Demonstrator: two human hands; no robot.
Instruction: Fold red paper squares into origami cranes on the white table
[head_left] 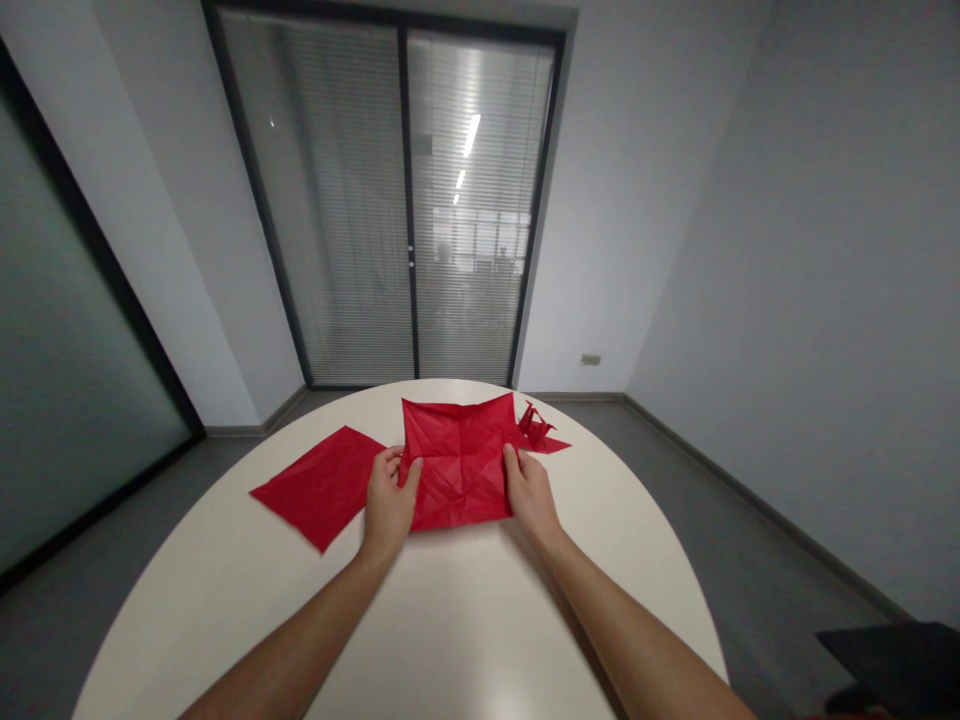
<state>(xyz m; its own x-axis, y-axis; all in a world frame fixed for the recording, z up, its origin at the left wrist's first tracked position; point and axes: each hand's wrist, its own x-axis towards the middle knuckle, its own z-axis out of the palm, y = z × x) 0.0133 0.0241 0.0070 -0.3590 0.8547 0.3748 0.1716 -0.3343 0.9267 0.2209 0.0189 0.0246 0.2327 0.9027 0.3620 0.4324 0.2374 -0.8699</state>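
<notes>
Between my two hands is a creased red sheet of paper [461, 450], spread out and held above the table. My left hand [390, 490] pinches its left edge, the thumb on the near face and the fingers behind. On the opposite edge my right hand [531, 490] grips it the same way, thumb in front. Another red sheet [322, 490] lies on the table to the left, its right corner reaching behind my left hand. Small folded red paper figures [534, 428] sit past my right hand, partly hidden by the held sheet.
The round white table [450, 620] fills the area under my arms. Beyond it stands a dark-framed glass partition [409, 220] with blinds. A dark object [900, 660], its kind unclear, is at the lower right.
</notes>
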